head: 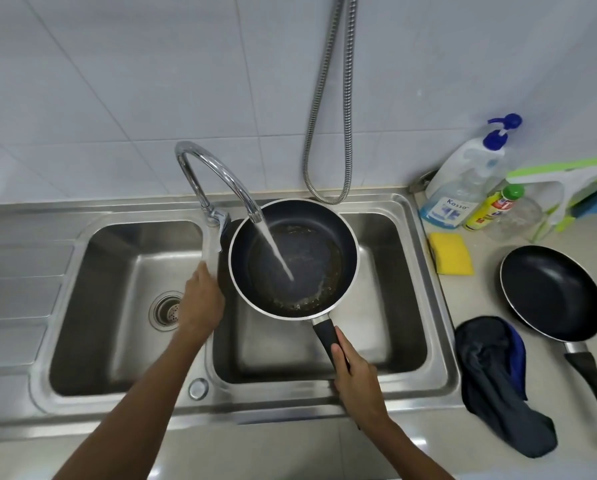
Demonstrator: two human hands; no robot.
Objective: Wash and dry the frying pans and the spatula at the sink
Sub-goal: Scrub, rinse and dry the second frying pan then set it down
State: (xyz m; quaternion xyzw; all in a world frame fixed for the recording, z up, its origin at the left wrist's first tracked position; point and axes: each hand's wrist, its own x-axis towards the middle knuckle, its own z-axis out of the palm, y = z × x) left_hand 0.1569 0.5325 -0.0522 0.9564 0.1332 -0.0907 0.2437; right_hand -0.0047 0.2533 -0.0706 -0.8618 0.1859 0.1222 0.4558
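Note:
My right hand (354, 379) grips the black handle of a dark frying pan (311, 244), held level over the right basin of the steel sink (435, 299). Water runs from the curved tap (217, 171) into the pan, which has brown residue around its bottom. My left hand (200, 299) rests on the divider between the two basins, close to the pan's left rim; its fingers are hidden and I cannot tell what they touch. A second black frying pan (553, 292) lies on the counter to the right. No spatula is visible.
A yellow sponge (451, 252) lies beside the sink's right rim. A dark cloth (498, 379) is crumpled on the counter. A dish soap bottle (463, 181), a yellow bottle (491, 207) and a green-white rack (567, 188) stand at the back right. A metal hose (328, 133) hangs on the wall.

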